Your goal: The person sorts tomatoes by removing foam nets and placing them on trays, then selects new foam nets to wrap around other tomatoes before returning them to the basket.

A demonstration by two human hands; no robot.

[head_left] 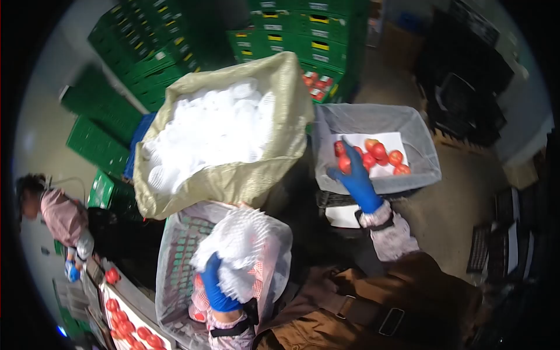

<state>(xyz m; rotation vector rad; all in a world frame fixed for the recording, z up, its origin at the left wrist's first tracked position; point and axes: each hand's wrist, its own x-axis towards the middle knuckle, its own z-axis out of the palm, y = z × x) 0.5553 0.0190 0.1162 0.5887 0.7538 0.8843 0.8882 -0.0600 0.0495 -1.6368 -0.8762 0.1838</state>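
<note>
My left hand (220,287), in a blue glove, is closed round a bunch of white foam nets (239,242) above a lined crate (169,291). Net-wrapped red fruits (199,298) lie in that crate. At the right, my blue-gloved right hand (357,178) reaches into a plastic-lined bin (420,137), its thumb and fingers apart beside a red fruit (345,164). More red fruits (379,151) rest on a white sheet in the bin. A large woven sack (233,181) full of white foam nets (210,128) stands behind the crate.
Green crates (318,44) are stacked at the back, more (96,140) at the left. A co-worker (61,216) is at the far left, near a tray of red fruits (119,321). Dark crates (504,233) stand at the right.
</note>
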